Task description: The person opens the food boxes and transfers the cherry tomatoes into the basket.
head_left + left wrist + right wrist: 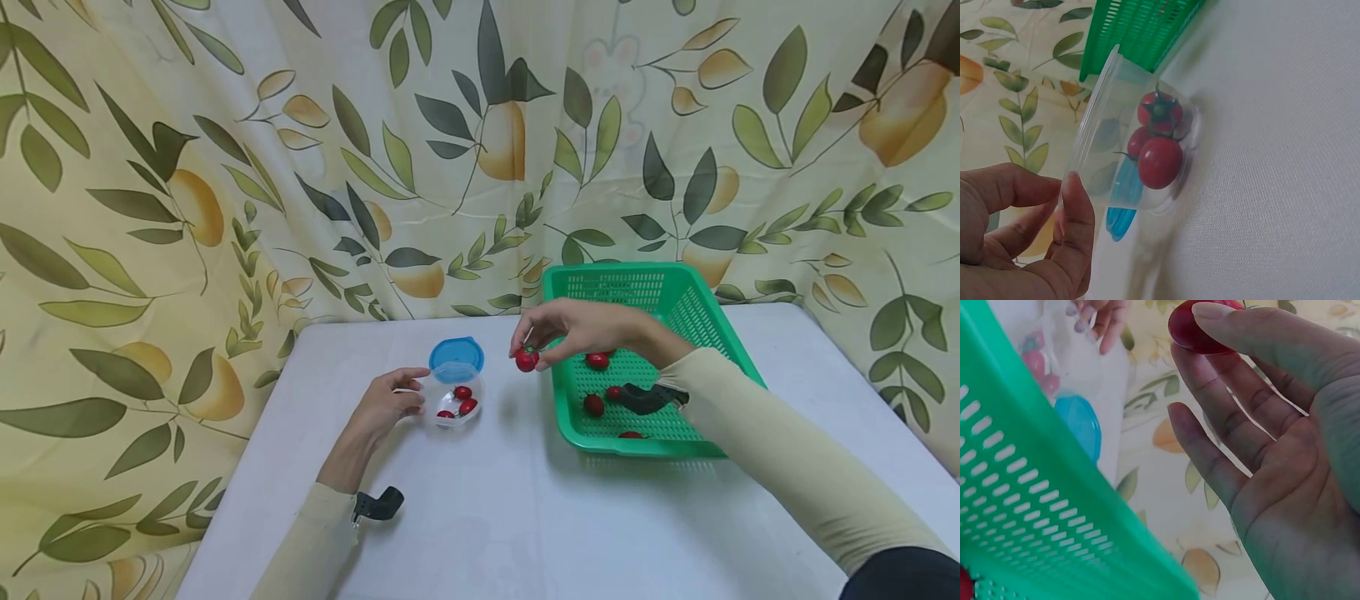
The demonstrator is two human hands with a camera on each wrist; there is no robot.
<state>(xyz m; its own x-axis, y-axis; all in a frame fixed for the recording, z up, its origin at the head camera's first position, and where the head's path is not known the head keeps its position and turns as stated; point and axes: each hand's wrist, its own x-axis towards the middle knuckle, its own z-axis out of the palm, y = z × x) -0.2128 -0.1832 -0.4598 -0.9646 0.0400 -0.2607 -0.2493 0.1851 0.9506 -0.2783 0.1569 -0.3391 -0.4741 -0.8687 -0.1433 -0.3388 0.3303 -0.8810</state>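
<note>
My right hand (573,327) pinches a cherry tomato (527,359) between thumb and fingertips, above the table between the small tub and the green basket. In the right wrist view the tomato (1200,326) is red and glossy, and the other fingers are spread. A clear plastic tub (455,418) stands on the table with its blue lid (456,355) folded back behind it. Inside lie several cherry tomatoes (1160,163), some with green stems. My left hand (386,406) holds the tub's left rim between thumb and fingers (1077,219).
A green perforated basket (641,447) stands to the right on the white table (480,517). Several more cherry tomatoes (594,405) lie in it, partly hidden by my right arm. A leaf-and-fruit patterned curtain (300,208) hangs behind the table.
</note>
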